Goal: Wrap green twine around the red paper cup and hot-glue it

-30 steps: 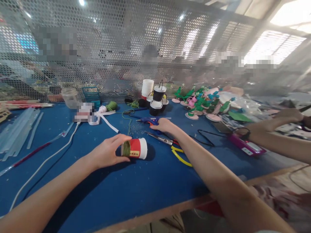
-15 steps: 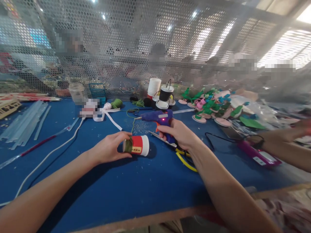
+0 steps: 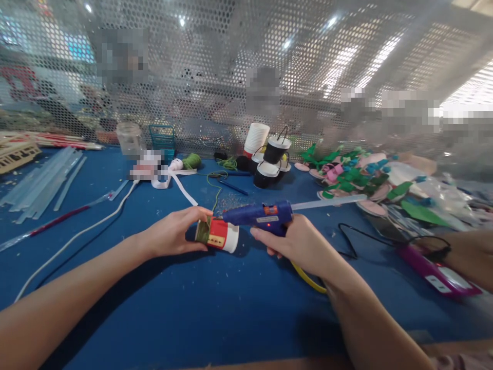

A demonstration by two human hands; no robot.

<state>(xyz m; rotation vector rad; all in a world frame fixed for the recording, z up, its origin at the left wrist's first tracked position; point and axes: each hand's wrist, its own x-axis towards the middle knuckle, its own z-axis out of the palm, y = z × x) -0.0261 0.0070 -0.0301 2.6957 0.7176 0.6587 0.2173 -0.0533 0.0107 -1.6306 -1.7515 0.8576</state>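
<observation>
My left hand (image 3: 175, 234) is closed round a small red and white paper cup (image 3: 220, 235) that lies on its side on the blue table (image 3: 215, 308), with green twine wound about its base. My right hand (image 3: 298, 241) grips a blue glue gun (image 3: 265, 214) by the handle. The gun's nozzle points left and sits right at the cup's upper side. A clear glue stick (image 3: 327, 202) juts from the gun's back.
Black and white cups (image 3: 271, 162) and a stack of white cups (image 3: 256, 137) stand behind. Foam cut-outs (image 3: 346, 172) lie at right, clear glue sticks (image 3: 38, 185) at left. A white cable (image 3: 77, 236) crosses the table. Another person's arm (image 3: 468, 254) rests by a pink device (image 3: 439, 272).
My right hand has lifted the glue gun off the table and swung it left, bringing its nozzle to the cup. My left hand has kept hold of the cup.
</observation>
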